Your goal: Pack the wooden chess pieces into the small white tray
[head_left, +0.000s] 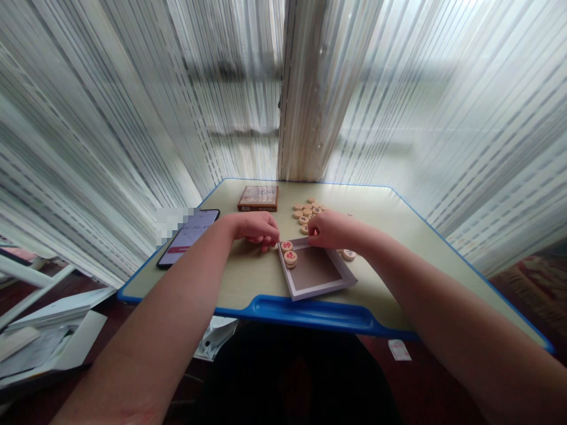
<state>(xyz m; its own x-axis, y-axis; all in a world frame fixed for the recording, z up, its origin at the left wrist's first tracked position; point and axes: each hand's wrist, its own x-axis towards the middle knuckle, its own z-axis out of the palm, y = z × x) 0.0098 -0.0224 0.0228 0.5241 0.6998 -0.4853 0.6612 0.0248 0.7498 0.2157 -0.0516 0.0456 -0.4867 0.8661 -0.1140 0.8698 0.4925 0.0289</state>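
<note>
A shallow open box (325,289) with pale walls and a brown floor lies near the front of the table. In its far left corner are a xiangqi piece (286,245) with a red character and a small stack of xiangqi pieces (290,258). My left hand (262,230) is just left of that corner, fingers curled; whether anything is in them is hidden. Over the box's far rim, my right hand (328,229) has its fingers bent down and together, their contents out of sight. Beyond it lies a loose group of wooden xiangqi pieces (303,219).
A box lid with printed writing (259,198) sits at the back left. A phone showing a timer (190,236) lies on the left. More pieces (349,254) are right of the box, partly behind my right arm. The table (420,254) has a blue edge; striped curtains (248,88) hang behind.
</note>
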